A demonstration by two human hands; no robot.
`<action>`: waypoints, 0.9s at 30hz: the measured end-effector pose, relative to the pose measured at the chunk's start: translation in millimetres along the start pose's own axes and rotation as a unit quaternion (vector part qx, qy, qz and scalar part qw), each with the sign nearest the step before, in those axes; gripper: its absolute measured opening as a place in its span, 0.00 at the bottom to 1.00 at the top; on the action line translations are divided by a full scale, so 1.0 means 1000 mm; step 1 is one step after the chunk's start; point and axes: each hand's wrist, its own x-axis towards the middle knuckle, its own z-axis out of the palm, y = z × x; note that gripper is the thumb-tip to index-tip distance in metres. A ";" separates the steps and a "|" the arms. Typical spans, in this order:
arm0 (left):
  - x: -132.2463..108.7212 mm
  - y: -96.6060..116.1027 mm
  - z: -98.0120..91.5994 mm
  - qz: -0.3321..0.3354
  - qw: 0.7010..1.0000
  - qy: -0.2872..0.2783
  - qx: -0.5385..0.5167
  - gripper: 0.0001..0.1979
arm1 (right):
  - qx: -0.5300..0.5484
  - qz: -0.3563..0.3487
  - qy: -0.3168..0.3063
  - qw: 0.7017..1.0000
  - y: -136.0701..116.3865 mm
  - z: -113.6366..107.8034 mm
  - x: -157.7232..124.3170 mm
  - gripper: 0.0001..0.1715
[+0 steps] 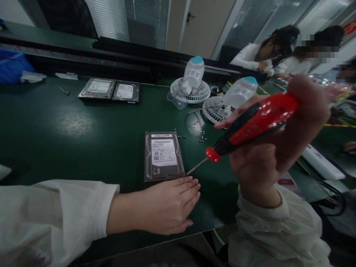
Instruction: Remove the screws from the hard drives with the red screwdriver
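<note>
1 hard drive, label mostly illegible

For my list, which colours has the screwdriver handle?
The handle is red and black, head view.

Dim room behind a dark green table.
I can make out a black rail along the table's far side and, beyond it, another green surface at upper left. Pale slatted blinds hang behind that, left of a beige door with a dark handle. Grey glass panes slant away to its right, and a bit of white wall fills the top left corner. Soft overhead glare makes a pale patch on my side of the rail.
</note>
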 end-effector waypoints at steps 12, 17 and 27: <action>-0.001 0.000 0.001 0.003 1.000 -0.004 -0.008 0.30 | -0.008 -0.053 -0.011 0.998 -0.003 -0.001 0.003 0.30; -0.001 -0.001 0.002 0.005 1.000 0.006 -0.012 0.30 | -0.011 -0.083 0.014 0.996 0.002 0.000 0.004 0.37; 0.000 0.000 0.000 0.000 1.000 -0.005 -0.010 0.29 | -0.017 -0.013 -0.005 1.000 -0.006 0.000 0.000 0.36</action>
